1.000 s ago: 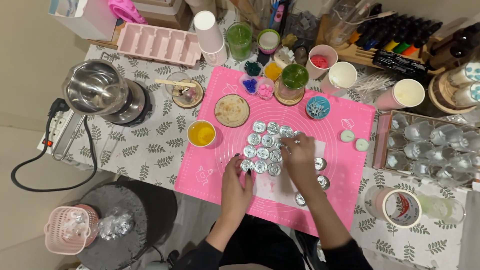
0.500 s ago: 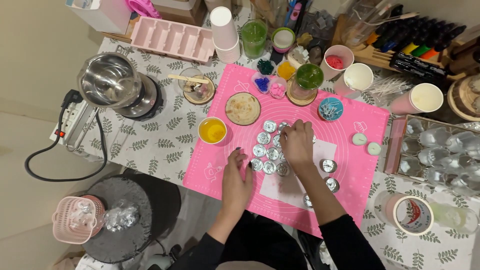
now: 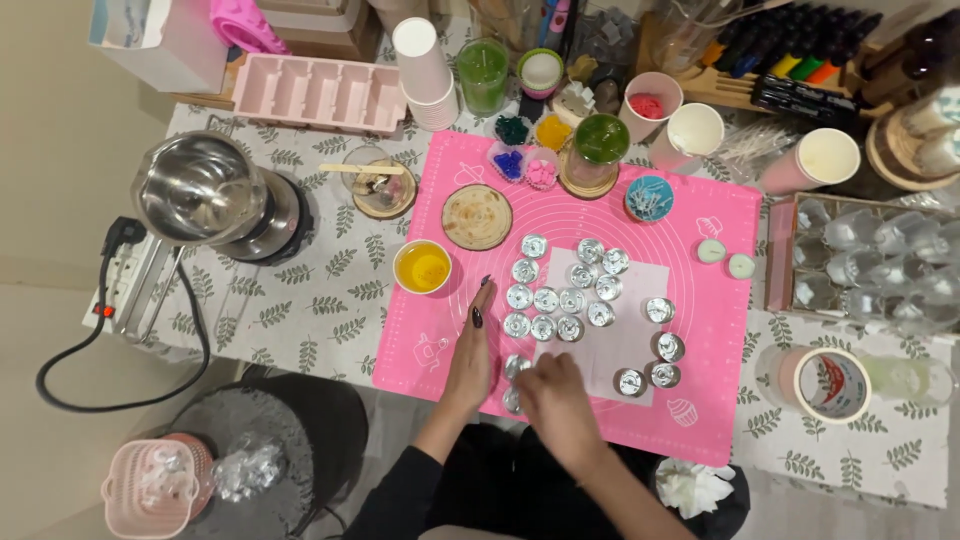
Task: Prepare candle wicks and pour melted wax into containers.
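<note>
My left hand (image 3: 472, 355) lies flat and open on the left part of a pink silicone mat (image 3: 720, 400), fingers pointing away, beside a cluster of several small silver tealight cups (image 3: 560, 300). My right hand (image 3: 555, 400) is at the mat's near edge, its fingers curled over two separate cups (image 3: 514, 368). Whether it grips one is hidden. More cups (image 3: 660, 345) stand on and around a white paper sheet (image 3: 625, 345) on the mat.
A small cup of yellow wax (image 3: 422, 267) and a round wooden disc (image 3: 477, 216) sit at the mat's left. A steel pot on a hotplate (image 3: 200, 190) stands far left. Coloured cups and jars line the back, glass jars in a tray (image 3: 870, 260) the right, beside a tape roll (image 3: 830, 385).
My right hand has drawn back from the middle of the cup cluster to the mat's near edge. My left hand stays flat on the mat's left side.
</note>
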